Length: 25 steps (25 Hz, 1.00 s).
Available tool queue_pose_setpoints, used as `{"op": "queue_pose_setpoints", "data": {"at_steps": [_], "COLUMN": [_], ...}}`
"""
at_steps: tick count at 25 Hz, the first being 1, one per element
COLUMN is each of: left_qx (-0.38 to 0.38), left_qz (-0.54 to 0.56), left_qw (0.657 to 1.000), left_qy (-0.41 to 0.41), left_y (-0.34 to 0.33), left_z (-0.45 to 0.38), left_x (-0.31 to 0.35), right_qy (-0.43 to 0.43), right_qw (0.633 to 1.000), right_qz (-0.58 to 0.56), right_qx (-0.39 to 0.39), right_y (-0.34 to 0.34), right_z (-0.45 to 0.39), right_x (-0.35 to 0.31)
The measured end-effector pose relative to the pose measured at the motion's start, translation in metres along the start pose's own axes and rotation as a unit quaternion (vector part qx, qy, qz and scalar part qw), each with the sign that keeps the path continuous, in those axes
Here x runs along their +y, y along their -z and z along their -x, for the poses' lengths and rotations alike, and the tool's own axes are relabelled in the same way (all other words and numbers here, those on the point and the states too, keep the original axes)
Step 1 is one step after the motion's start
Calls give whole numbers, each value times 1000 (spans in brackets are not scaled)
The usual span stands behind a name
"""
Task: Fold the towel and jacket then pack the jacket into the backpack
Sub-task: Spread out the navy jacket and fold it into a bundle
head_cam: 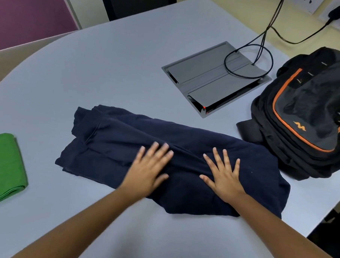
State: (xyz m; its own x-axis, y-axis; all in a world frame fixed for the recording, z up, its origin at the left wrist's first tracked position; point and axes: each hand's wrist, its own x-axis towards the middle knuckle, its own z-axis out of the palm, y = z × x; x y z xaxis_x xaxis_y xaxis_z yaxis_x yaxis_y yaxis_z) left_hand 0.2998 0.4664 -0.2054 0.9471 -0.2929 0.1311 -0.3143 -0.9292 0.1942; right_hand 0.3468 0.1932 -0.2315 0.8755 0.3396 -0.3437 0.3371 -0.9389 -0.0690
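Note:
A dark navy jacket [114,138] lies folded into a long band across the middle of the grey table [90,66]. My left hand [150,169] rests flat on its near middle with fingers spread. My right hand [223,176] presses flat on the jacket just to the right, fingers apart. Neither hand grips the cloth. A green towel [3,168] lies folded at the left edge of the view. A black backpack [306,115] with orange piping lies on the table at the right, touching the jacket's far right end.
A grey cable box lid [210,80] is set into the table behind the jacket, with black cables [267,31] looping up to a wall socket [338,11]. The table's edge runs close on the right, below the backpack.

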Motion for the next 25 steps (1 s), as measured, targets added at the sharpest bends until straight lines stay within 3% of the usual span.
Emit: {"op": "queue_pose_setpoints", "data": {"at_steps": [1, 4, 11, 13, 15, 18, 20, 22, 25], "left_qx": [-61, -174, -241, -274, -257, -154, -127, -138, -197], "left_qz": [-14, 40, -47, -64, -71, -38, -9, 20, 50], "left_qw": [998, 973, 927, 908, 906, 950, 970, 980, 978], "left_qy": [-18, 147, 282, 311, 328, 270, 207, 140, 51], "left_y": [-12, -24, 0, 19, 35, 41, 35, 18, -16], "left_z": [1, -13, -15, -21, -28, -29, -28, -29, -20], "left_x": [7, -24, -101, -115, -109, -45, 21, 85, 149], "right_qy": [3, 15, 33, 35, 31, -42, -157, -265, -359], "right_qw": [1000, 999, 995, 989, 981, 980, 949, 926, 908], "right_qz": [-4, -31, -71, -113, -176, -164, -180, -191, -195], "right_qx": [-1, -21, -54, -85, -76, 101, 204, 190, 92], "right_y": [0, 4, 15, 30, 44, 42, 31, 19, 12], "right_z": [0, -1, -9, -10, -2, 27, 55, 73, 84], "right_x": [1, 4, 5, 4, 8, 21, 33, 52, 74]}}
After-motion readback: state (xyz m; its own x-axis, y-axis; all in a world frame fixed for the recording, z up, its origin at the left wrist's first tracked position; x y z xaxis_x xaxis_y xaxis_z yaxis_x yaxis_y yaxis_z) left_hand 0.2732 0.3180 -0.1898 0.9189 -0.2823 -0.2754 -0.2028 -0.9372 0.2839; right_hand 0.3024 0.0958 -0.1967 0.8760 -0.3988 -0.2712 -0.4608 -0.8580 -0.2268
